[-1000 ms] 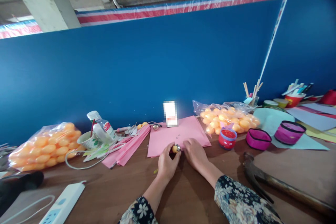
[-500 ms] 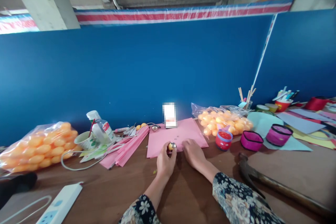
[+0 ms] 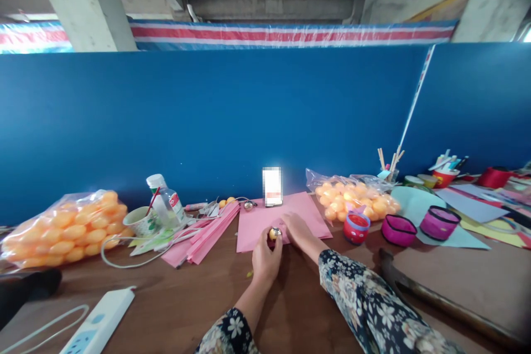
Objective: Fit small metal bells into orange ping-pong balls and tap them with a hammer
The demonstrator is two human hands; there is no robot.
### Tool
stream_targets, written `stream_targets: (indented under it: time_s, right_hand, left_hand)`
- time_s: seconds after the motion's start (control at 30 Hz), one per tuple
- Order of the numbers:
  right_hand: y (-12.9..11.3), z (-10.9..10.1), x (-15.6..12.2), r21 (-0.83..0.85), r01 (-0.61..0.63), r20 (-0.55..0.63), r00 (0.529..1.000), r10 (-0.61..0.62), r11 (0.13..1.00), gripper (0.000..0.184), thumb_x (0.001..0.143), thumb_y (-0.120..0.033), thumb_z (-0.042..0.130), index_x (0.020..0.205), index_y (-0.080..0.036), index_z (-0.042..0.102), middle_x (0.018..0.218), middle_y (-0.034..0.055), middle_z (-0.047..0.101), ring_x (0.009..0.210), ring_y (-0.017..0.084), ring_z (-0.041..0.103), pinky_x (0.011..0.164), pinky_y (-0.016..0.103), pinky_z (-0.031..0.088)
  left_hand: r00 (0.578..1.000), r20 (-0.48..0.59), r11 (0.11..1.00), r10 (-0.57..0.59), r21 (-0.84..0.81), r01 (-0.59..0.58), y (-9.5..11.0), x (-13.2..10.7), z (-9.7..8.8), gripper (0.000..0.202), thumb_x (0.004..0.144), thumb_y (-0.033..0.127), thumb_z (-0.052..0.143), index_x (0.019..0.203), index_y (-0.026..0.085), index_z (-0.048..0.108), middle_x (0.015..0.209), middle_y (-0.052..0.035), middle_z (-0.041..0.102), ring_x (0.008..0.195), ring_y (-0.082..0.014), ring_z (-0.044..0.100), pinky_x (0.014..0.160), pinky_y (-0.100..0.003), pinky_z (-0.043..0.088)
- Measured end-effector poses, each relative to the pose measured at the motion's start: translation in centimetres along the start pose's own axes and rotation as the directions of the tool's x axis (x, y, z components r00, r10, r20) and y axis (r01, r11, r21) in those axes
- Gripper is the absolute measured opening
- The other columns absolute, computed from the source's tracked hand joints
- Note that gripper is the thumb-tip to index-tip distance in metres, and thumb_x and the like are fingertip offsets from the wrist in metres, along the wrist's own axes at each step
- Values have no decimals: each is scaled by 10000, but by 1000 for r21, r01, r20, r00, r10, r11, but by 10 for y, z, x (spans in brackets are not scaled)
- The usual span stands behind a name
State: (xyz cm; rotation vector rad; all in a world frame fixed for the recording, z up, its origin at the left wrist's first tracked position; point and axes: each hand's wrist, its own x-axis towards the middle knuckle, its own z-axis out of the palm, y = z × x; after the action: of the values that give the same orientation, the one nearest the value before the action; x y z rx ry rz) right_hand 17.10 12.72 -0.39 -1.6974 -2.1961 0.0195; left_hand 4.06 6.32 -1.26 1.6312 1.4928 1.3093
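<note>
My left hand (image 3: 266, 260) is closed round a small ball (image 3: 274, 234), yellow-orange on one side and shiny silver on the other, at the front edge of a pink paper sheet (image 3: 251, 235). My right hand (image 3: 299, 230) lies over the sheet just right of the ball. Its fingers stretch forward, apart from the ball, beside tiny dark bits (image 3: 281, 224) on the paper. I see nothing held in the right hand, though its fingertips are slightly blurred. A small silver ball (image 3: 248, 206) rests at the sheet's back left corner.
Bags of orange balls (image 3: 70, 232) (image 3: 348, 199) lie left and right. Pink paper strips (image 3: 213, 232), a plastic bottle (image 3: 166, 199) and a paper cup (image 3: 141, 222) stand left. Right are a red cup (image 3: 355, 229), purple bands (image 3: 399, 230) and a curved wooden stick (image 3: 440, 298). A power strip (image 3: 99, 321) lies front left.
My right hand has moved forward over the pink sheet, its fingers reaching farther out. My left hand still holds the ball. The whole view has shifted slightly.
</note>
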Motion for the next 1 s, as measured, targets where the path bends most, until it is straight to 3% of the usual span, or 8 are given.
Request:
stream_targets:
  time_s: [0.23, 0.37, 0.73, 1.0]
  right_hand:
    - [-2, 6, 8, 4, 97, 44, 994, -97, 995, 178, 793, -126, 466, 730, -137, 632, 771, 55, 642, 734, 151, 528, 728, 242, 360]
    - [2, 5, 2, -1, 99, 35, 995, -99, 995, 196, 810, -119, 440, 765, -135, 630, 809, 57, 642, 763, 156, 532, 758, 245, 359]
    - [25, -23, -44, -36, -15, -16, 1000, 15, 999, 208, 821, -124, 424, 770, -148, 624, 785, 66, 623, 770, 171, 543, 703, 239, 362]
    - [28, -16, -52, -41, -101, -69, 993, 98, 994, 256, 830, -100, 386, 910, -176, 617, 893, 70, 620, 864, 172, 533, 753, 238, 362]
  left_hand:
    - [1000, 9, 1000, 1, -9, -1, 1, -1, 0, 331, 745, 372, 516, 1030, 212, 573, 935, -69, 669, 775, -191, 624, 739, -304, 455]
    - [1000, 7, 1000, 0, -7, 0, 2, -1, 0, 318, 743, 375, 519, 1013, 219, 578, 927, -68, 669, 779, -195, 620, 743, -307, 453]
    - [1000, 18, 999, 11, 31, -11, -1, -1, 1, 359, 747, 402, 506, 1048, 214, 565, 944, -62, 661, 760, -176, 612, 699, -284, 444]
    - [999, 42, 997, 9, 77, -12, 2, -1, 0, 355, 760, 385, 491, 1058, 202, 548, 918, -53, 656, 728, -157, 599, 682, -269, 442]
